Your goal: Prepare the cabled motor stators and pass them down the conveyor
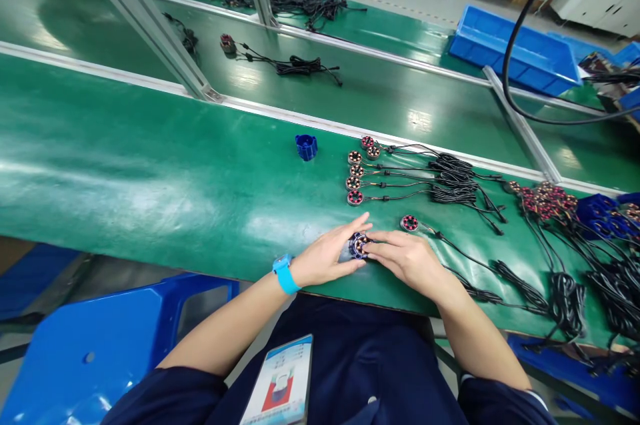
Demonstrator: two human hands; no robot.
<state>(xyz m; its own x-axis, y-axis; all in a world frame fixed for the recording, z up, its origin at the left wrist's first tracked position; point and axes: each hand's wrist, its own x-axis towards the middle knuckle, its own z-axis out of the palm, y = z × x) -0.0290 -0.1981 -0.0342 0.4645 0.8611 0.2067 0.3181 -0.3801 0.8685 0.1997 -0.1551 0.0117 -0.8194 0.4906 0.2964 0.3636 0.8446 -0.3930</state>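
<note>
Between my two hands, a round copper-wound motor stator sits in a dark blue plastic holder (358, 246) near the table's front edge. My left hand (325, 253) cups the holder from the left, with the thumb on the near side and the fingers on the far side. From the right, my right hand (407, 258) has its fingertips on the stator, covering part of it. Just beyond that hand lies a loose red-and-black stator (409, 223) with a cable. Farther off on the green table stands another blue holder (307, 147).
Several cabled stators (355, 183) lie in a column, their black cable bundles (453, 178) stretching right. Piled stators (547, 201), blue holders (597, 215) and more cables crowd the right end. A metal frame rail (320, 126) runs behind. A blue stool (100, 338) stands at left.
</note>
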